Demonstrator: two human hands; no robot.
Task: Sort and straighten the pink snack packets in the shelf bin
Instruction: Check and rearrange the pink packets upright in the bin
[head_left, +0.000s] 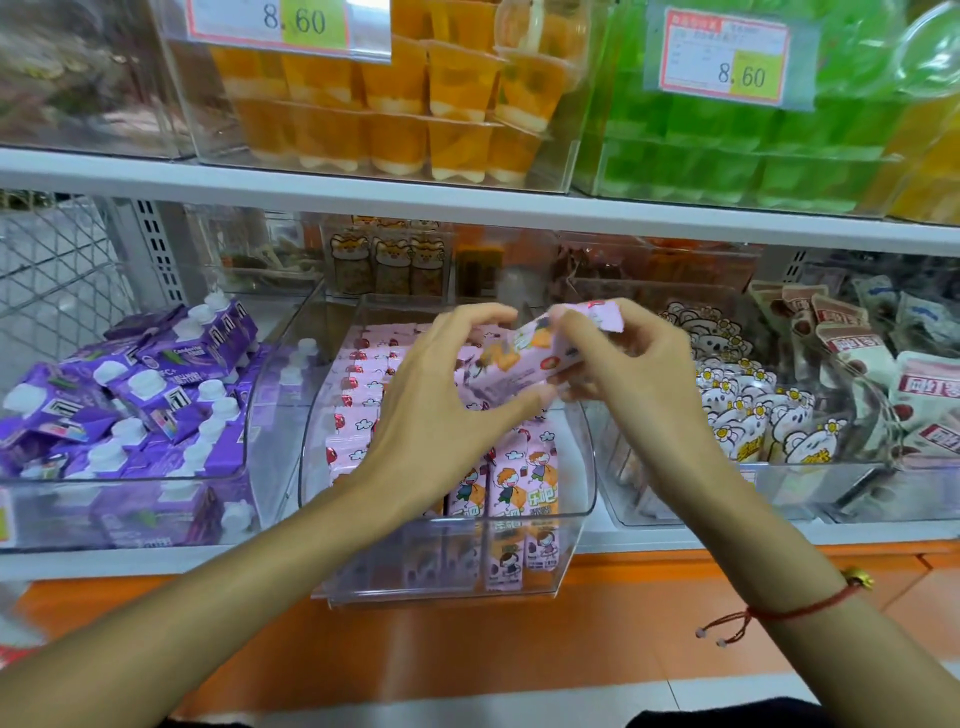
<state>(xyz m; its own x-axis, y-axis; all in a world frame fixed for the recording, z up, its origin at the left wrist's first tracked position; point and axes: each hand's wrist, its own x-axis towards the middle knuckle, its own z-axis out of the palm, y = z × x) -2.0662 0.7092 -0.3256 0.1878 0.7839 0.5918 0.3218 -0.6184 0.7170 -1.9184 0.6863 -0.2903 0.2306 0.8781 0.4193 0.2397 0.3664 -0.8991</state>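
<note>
- Pink snack packet (524, 358) lifted above the clear shelf bin (576, 499), tilted, pinched at both ends, probably for turning into line before going back.
- Left hand (441, 395) curled round its lower end, thumb beneath; right hand (628, 364) pinching the upper end.
- Remaining pink packets (358, 395) stacked in rows at the bin's left and standing upright at the front, gap beneath the hands.
- Purple pouches (130, 395) in the neighbouring bin.

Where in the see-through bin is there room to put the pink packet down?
Bare room shows along the clear bin's right wall, beside the front upright pink packets. The left rows look packed tight. Both hands, left and right, hold the lifted packet above the middle.
</note>
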